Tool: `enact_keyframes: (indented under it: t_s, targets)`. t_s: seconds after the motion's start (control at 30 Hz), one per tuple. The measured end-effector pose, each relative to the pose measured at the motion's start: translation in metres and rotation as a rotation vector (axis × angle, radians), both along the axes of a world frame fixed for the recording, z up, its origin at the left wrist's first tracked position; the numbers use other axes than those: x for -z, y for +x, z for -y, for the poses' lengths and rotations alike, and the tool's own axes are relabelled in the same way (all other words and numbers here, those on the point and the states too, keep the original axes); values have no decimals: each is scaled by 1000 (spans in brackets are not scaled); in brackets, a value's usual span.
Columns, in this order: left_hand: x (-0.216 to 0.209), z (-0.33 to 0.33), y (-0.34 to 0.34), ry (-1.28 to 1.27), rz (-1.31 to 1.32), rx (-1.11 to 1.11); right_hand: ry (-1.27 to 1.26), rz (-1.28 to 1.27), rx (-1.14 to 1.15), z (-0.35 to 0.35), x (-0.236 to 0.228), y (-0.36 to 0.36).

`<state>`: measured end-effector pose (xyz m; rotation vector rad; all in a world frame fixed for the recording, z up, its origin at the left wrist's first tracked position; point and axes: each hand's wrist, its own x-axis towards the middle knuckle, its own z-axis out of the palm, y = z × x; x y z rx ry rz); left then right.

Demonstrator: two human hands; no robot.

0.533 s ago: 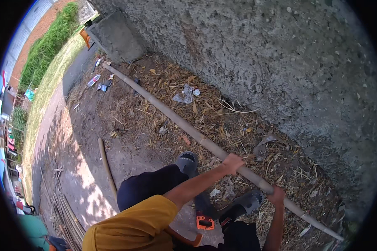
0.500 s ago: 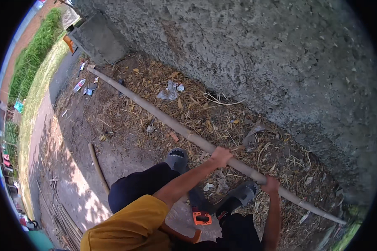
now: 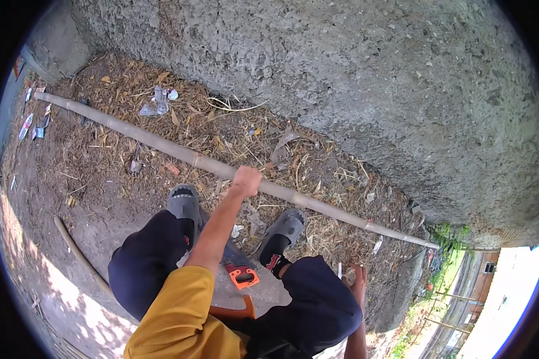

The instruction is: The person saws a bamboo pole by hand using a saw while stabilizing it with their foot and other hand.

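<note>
left hand (image 3: 247, 180): clenched, arm (image 3: 212, 230) extended | right hand (image 3: 358, 280): beside knee (image 3: 336, 302)

Soft shade, dappled sun on ground (image 3: 66, 292) lower left, white glare lower right, bent edges

No text, label, brand, number or sign can be read. The person's black right sock (image 3: 275, 246) bears a red-and-white mark, too small to tell whether it is lettering or a design. At the far left, the plastic bottle (image 3: 25, 127) shows coloured patches too blurred to make out, and the blue wrapper (image 3: 40, 130) just beside it is equally illegible.
</note>
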<state>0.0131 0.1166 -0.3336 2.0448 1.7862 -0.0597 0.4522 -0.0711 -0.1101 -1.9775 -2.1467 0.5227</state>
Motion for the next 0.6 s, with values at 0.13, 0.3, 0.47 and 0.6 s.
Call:
enact_keyframes:
  t_s: [0.13,0.3,0.47,0.6]
  targets:
    - [5,0,1,-16,-1,21,-179,88,230,155,-27,66]
    - [-3,-9,0,-24,3,24,-264,-26,625,234,-24,58]
    - [-7,-17,3,6,-12,54,-266,-117,729,243,-4,46]
    - [15,-23,-31,-149,9,-1,-315,-149,748,250,1,33]
